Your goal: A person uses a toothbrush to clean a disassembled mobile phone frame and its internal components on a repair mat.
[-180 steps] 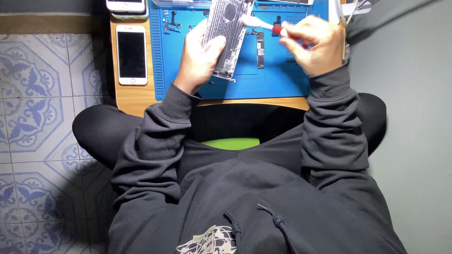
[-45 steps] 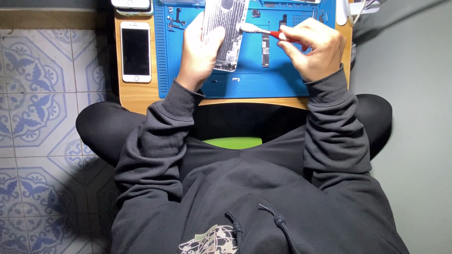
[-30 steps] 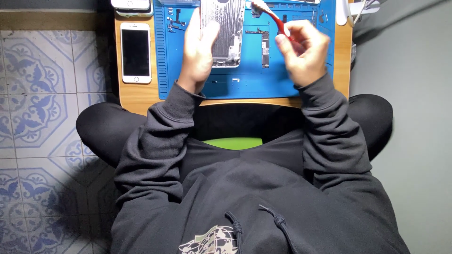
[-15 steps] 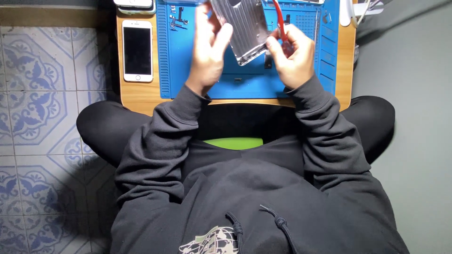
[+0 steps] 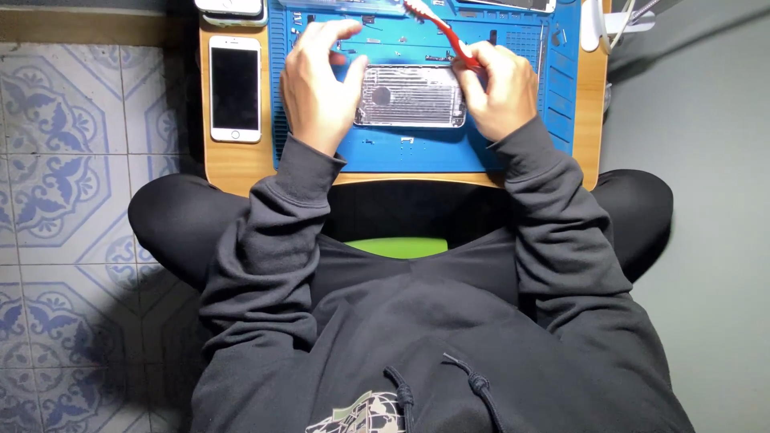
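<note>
My two hands, left hand (image 5: pixel 317 76) and right hand (image 5: pixel 497 92), grasp the silver phone housing (image 5: pixel 411 96) by its ends on the blue mat (image 5: pixel 417 152), and the right also holds a red toothbrush (image 5: pixel 439 30).

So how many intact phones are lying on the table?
2, perhaps more: a white phone left of the blue mat, and another cut off at the top edge.

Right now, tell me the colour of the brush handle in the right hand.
Red, seen in the head view: the brush held by the right hand.
</note>
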